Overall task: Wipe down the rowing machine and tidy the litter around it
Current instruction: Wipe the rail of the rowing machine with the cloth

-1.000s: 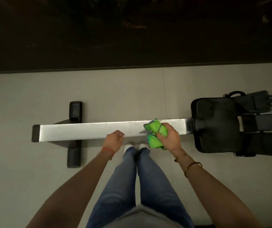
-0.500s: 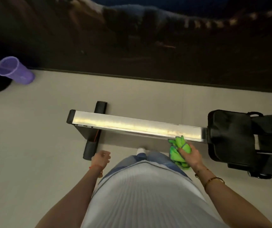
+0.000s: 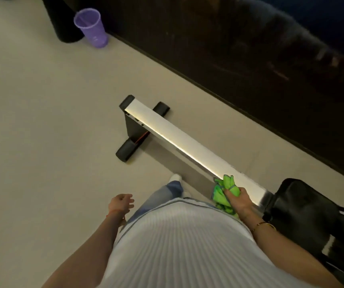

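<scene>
The right hand (image 3: 239, 199) is gripping a bunched green cloth (image 3: 225, 192), fingers curled round its middle so both ends are spilling out above and below the fist. The wad is sitting at the near edge of the rail (image 3: 187, 142), close to where the rail meets the black seat (image 3: 300, 206); whether it is actually touching the metal is hard to tell. Balled up like this, the cloth is giving a firm pad for rubbing rather than a flat sheet.

The left hand (image 3: 121, 203) is hanging beside the hip, fingers loosely curled and holding nothing, probably free for picking up litter.

The rail is running away from the seat toward its far end, where a black crossbar foot (image 3: 127, 151) is resting on the pale floor (image 3: 42, 121). Well beyond that, by the dark wall (image 3: 229, 48) and next to a dark round object, a purple cup (image 3: 91, 28) is standing upright on the floor. It looks like the litter to be tidied, and the head seems to be turning that way, so collecting it may be the coming step.
</scene>
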